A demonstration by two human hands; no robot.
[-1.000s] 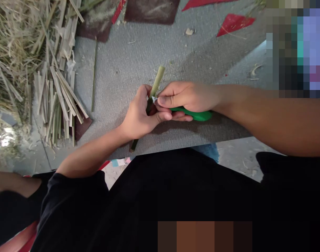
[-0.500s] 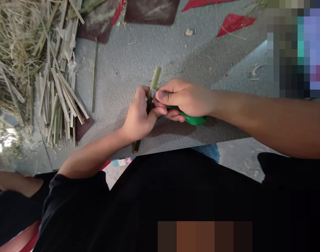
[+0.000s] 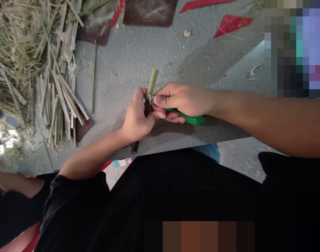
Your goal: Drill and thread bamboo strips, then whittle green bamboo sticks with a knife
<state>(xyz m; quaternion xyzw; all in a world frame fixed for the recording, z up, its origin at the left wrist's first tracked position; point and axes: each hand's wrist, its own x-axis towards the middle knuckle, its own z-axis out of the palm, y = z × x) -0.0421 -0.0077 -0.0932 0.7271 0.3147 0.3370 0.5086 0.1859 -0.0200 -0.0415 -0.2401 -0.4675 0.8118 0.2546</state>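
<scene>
My left hand is wrapped round a plant stalk. The stalk's pale green upper end sticks out above the fingers, and its dark lower end shows below the hand near the table edge. A knife with a green handle is in my right hand, its fingers closed. The small pale blade tip lies against the stalk just above my left fingers. My left thumb meets the right-hand fingers. Most of the blade and the middle of the stalk are hidden by the fingers.
On the grey table at left lie a pile of cut stalk strips and a heap of fibrous shavings. Dark brown sheets and red pieces are at the back. Another person's arm shows at lower left.
The blade tip has shifted slightly down and left along the stalk. The stalk's upper end leans a little further left. Both hands keep their grip.
</scene>
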